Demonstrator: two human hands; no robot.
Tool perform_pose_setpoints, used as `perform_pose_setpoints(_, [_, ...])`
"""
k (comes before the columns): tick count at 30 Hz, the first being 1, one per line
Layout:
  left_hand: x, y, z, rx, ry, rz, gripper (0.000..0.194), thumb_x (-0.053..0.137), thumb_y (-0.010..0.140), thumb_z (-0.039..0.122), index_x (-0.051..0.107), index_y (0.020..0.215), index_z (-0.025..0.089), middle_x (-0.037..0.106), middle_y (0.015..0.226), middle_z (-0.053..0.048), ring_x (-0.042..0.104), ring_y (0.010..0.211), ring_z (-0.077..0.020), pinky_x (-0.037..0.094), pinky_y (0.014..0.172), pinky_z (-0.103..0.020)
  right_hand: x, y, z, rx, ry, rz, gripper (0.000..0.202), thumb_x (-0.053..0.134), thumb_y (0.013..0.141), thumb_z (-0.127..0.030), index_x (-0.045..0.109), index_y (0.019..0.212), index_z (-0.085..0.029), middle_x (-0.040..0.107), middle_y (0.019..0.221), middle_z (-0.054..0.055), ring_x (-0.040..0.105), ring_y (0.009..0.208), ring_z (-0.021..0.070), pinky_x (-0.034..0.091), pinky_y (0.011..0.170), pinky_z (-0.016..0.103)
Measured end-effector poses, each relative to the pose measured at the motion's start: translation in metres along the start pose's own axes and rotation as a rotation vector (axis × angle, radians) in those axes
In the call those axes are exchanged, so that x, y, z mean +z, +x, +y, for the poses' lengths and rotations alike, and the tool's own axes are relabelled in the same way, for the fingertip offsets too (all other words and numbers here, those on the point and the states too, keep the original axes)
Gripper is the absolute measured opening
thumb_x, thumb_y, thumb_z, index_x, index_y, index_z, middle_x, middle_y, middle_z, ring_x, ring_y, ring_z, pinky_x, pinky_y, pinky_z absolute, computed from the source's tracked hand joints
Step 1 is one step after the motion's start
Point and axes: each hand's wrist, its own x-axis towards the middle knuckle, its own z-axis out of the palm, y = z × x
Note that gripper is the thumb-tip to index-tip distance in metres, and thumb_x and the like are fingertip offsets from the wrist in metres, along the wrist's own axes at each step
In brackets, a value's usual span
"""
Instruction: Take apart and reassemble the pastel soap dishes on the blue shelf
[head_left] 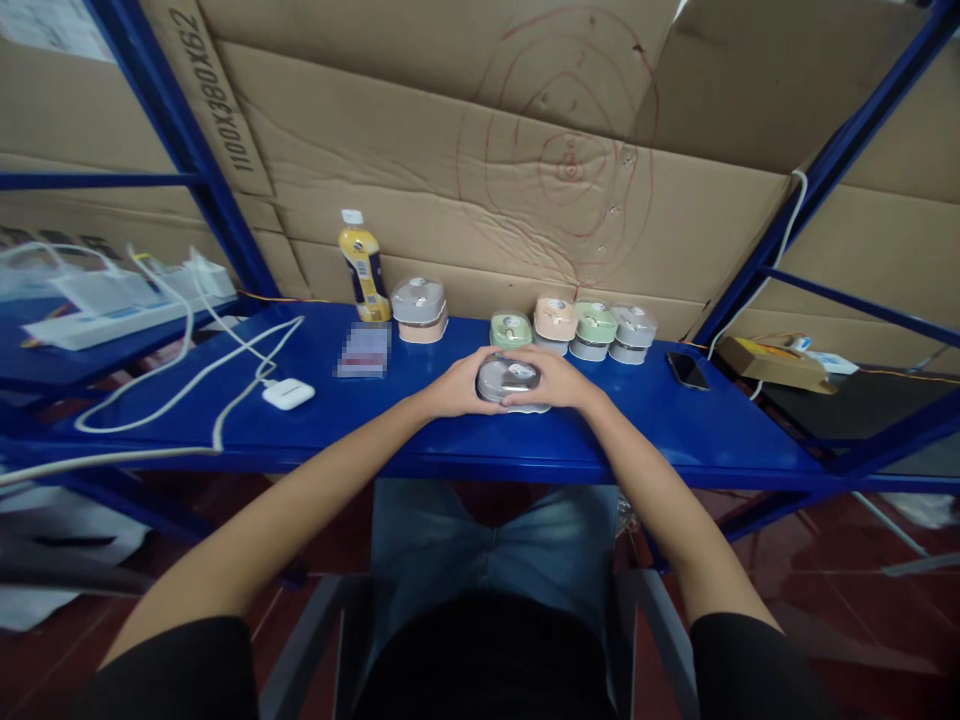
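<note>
The left hand (459,388) and the right hand (561,378) held one grey container (501,380) between their curved fingers, over the blue table (675,430).

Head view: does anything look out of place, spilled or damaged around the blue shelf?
No spill shows. Hand-drawn red rings stand out, target-like, on the creased cardboard backing. On the blue shelf, a pixelated patch masks something before the bottle, and white cables sprawl loosely at left.

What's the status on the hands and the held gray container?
Left hand and right hand around gray container. Green container close behind. Phone apart, off right.
</note>
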Motion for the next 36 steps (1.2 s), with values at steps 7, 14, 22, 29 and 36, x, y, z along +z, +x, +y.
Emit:
perform_pose_setpoints(7, [0.002,0.000,-0.002,-0.073,-0.008,-0.043,0.112,0.096,0.068,0.059,0.046,0.160,0.021,0.070,0.148,-0.020,0.069,0.137,-0.0447,0.056,0.114,-0.060,0.004,-0.002,0.003,0.001,-0.014,-0.055,0.092,0.096,0.074,-0.067,0.069,0.154,-0.030,0.074,0.142,0.013,0.071,0.130,0.0376,0.054,0.117,0.058])
perform_pose_setpoints(14, [-0.002,-0.001,0.005,-0.029,0.039,-0.012,0.103,0.094,0.070,0.058,0.053,0.157,0.020,0.063,0.159,-0.020,0.063,0.146,-0.0434,0.049,0.124,-0.058,0.004,-0.001,0.009,0.008,0.038,0.019,0.082,0.080,0.086,-0.078,0.069,0.153,-0.031,0.072,0.146,0.012,0.068,0.136,0.0365,0.051,0.121,0.059])
perform_pose_setpoints(22, [-0.024,0.038,-0.001,-0.377,0.187,0.590,0.093,0.086,0.088,0.057,0.042,0.161,0.020,0.055,0.164,-0.024,0.053,0.154,-0.0431,0.043,0.128,-0.061,-0.036,-0.006,0.025,0.291,0.076,0.735,0.076,0.024,0.110,-0.078,0.078,0.126,-0.026,0.079,0.126,0.015,0.074,0.115,0.0315,0.059,0.110,0.054])
perform_pose_setpoints(29, [0.022,0.124,0.009,-0.753,0.226,0.539,0.090,0.086,0.090,0.047,0.041,0.156,0.007,0.049,0.156,-0.039,0.049,0.152,-0.0551,0.044,0.121,-0.066,-0.032,-0.007,0.034,0.364,0.021,0.693,0.076,0.022,0.110,-0.074,0.078,0.115,-0.022,0.079,0.117,0.018,0.074,0.113,0.0343,0.056,0.111,0.057])
perform_pose_setpoints(36, [0.052,0.136,0.015,-0.590,0.279,0.507,0.071,0.073,0.099,0.039,0.045,0.156,0.008,0.054,0.148,-0.034,0.053,0.145,-0.0518,0.045,0.119,-0.064,-0.031,-0.006,0.034,0.346,0.021,0.688,0.070,0.027,0.111,-0.070,0.079,0.109,-0.023,0.081,0.111,0.017,0.072,0.117,0.0351,0.055,0.113,0.058])
